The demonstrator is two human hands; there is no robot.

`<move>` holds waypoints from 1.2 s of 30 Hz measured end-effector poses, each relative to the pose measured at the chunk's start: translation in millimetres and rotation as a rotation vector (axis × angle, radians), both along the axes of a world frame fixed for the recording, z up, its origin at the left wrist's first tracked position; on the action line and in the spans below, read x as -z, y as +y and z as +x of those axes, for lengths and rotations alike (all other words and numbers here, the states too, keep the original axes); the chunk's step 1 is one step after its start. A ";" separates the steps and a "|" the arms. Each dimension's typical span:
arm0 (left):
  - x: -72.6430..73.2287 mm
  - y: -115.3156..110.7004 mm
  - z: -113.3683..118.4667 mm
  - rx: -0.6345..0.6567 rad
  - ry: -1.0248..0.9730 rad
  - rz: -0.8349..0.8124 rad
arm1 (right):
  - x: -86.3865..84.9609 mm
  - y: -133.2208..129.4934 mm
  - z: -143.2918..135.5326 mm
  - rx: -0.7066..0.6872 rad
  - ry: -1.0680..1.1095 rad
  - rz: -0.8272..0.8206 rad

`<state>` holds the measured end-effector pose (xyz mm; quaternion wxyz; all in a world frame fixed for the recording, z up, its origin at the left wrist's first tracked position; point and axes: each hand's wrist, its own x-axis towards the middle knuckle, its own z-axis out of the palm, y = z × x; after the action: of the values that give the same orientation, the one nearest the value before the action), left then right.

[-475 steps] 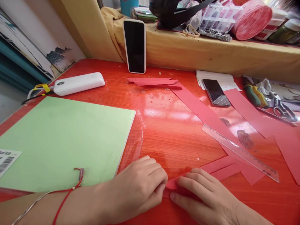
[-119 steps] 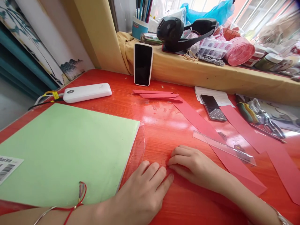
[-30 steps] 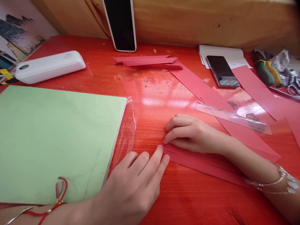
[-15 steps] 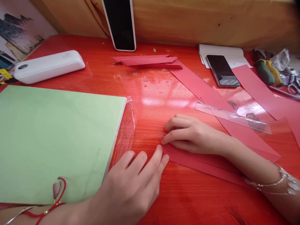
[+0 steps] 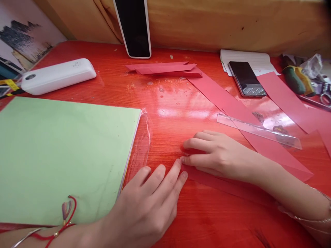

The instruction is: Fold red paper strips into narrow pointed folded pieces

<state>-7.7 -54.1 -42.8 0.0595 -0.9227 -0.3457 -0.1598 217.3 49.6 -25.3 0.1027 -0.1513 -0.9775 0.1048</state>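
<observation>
A narrow folded red paper strip [image 5: 219,183] lies on the red table, its left end between my two hands. My left hand [image 5: 148,199] has its fingers spread, the fingertips touching the strip's left end. Over the strip rests my right hand [image 5: 217,155], fingers bent and apart, with its index fingertip on that same end; the palm and forearm hide part of the paper. A longer red strip [image 5: 222,96] runs diagonally behind the right hand, and a clear ruler [image 5: 258,131] lies across it.
Green paper stack [image 5: 64,155] at left, white device [image 5: 59,75] behind it. Folded red strips [image 5: 165,68] lie at the back near an upright phone [image 5: 134,27]. Another phone [image 5: 247,79], white papers [image 5: 248,58] and pliers [image 5: 297,79] are at the right rear.
My right hand has shifted slightly down and covers more of the folded strip; its wrist and bracelet are lower. My left hand stays at the strip's end. The view has moved slightly.
</observation>
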 end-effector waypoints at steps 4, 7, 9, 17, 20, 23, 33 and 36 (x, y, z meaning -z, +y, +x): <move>-0.8 0.0 -0.9 0.009 0.024 0.012 | -0.5 -0.7 0.3 0.042 0.019 -0.021; -0.2 -1.4 -1.7 0.043 0.078 0.052 | -1.9 -0.9 3.6 0.059 -0.001 -0.039; 1.6 -2.6 -2.3 0.048 0.095 0.049 | -2.8 -2.7 5.3 0.076 0.000 -0.046; 12.3 -0.5 -4.5 0.083 0.022 0.047 | -15.1 -5.1 10.5 0.185 -0.036 -0.179; 11.7 2.0 -3.1 0.070 0.021 0.011 | -19.7 5.0 29.3 0.402 -0.154 -0.040; 8.9 3.0 -0.9 0.043 0.013 -0.039 | -16.9 19.7 55.5 0.607 -0.262 0.076; -4.8 35.2 -5.8 0.036 -0.026 -0.107 | -9.0 42.0 75.2 0.695 -0.256 -0.001; -8.4 46.1 -7.4 0.036 -0.041 -0.199 | -12.2 42.0 74.6 0.727 -0.251 -0.020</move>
<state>-15.1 -8.1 -34.3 -0.0423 -0.9266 -0.3446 -0.1443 291.9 91.6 -13.1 0.0110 -0.5007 -0.8640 0.0518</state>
